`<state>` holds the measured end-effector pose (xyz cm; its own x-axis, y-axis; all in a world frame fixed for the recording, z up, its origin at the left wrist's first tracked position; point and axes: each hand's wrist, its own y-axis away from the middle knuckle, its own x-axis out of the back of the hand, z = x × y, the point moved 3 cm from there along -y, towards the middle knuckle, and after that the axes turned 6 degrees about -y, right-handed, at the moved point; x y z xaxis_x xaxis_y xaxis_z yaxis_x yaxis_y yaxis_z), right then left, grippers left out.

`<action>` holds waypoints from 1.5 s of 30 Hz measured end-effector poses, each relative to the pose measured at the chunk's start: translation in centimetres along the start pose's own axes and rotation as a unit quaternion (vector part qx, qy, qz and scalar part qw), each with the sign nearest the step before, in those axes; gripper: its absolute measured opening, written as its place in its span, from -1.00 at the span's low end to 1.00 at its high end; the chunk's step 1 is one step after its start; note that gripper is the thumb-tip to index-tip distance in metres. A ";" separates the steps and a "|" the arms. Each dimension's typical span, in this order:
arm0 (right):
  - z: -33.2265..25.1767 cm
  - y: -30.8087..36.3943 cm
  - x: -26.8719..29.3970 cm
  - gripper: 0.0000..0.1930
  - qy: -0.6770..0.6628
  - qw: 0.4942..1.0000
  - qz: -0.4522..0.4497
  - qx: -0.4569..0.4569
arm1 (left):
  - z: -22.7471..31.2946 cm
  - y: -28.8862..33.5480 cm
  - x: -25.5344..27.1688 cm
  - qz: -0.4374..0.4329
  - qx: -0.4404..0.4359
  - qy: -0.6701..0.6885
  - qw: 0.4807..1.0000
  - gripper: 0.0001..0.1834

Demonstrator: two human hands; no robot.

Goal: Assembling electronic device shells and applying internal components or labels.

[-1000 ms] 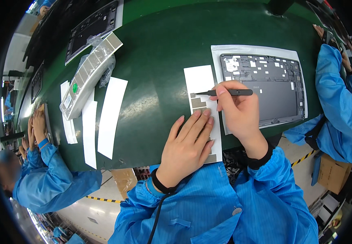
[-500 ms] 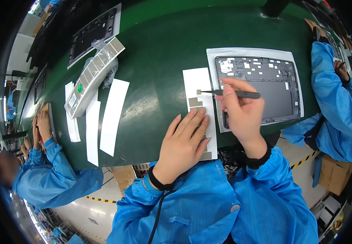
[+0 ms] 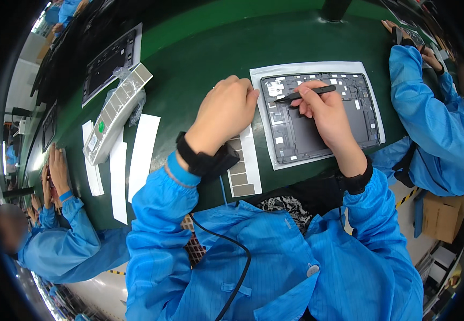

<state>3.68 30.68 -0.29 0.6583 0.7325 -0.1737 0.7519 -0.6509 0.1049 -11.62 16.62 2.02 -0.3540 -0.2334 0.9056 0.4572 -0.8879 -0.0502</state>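
Observation:
Black tweezers [image 3: 304, 94] are pinched in my right hand [image 3: 324, 111], their tip pointing left over the upper left part of a dark tablet casing [image 3: 323, 128]. Whether the tip carries a piece is too small to tell. The casing is dotted with small white patches and lies on a white sheet [image 3: 268, 140]. Left of it, my left hand [image 3: 229, 109] is closed, its fingers curled and their tips hidden, over the upper part of a white backing strip [image 3: 252, 166]. Grey adhesive pieces [image 3: 242, 178] stick in a row on that strip.
On the left a long stack of label strips [image 3: 115, 109] in plastic wrap rests across white paper strips [image 3: 144, 155]. Another casing [image 3: 111, 61] lies at the far left. A co-worker's blue sleeve [image 3: 422, 123] is at the right, another person's hands [image 3: 55, 171] at the left.
My right hand has carried the tweezers from the backing strip to over the casing. My left hand has lifted off the strip's middle, moved up and curled its fingers.

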 end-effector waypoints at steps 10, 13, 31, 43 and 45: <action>0.2 0.0 -0.1 -0.84 0.034 0.999 -0.020 0.027 | 1.0 0.0 -1.5 0.085 -0.006 -0.019 0.996 -0.72; 0.2 0.2 -0.3 -0.82 0.037 0.999 -0.011 0.031 | 1.3 0.3 -1.4 0.075 -0.008 -0.032 0.997 -0.73; 0.5 0.2 -0.2 -0.80 0.019 0.999 0.005 0.028 | 3.1 1.1 -1.5 0.098 0.031 -0.100 0.990 -0.68; 0.3 0.7 -0.5 -0.79 0.030 0.999 0.027 0.028 | 5.0 0.7 -4.5 0.112 0.094 -0.244 0.959 -0.76; 0.0 0.9 -0.4 -0.79 0.022 0.999 0.029 0.028 | 4.9 0.7 -4.6 0.117 0.096 -0.249 0.956 -0.77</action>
<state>4.11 29.80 -0.13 0.7031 0.7000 -0.1252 0.7096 -0.7021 0.0593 -5.67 19.00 -0.14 0.1879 -0.1565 0.9697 0.6350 -0.7338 -0.2414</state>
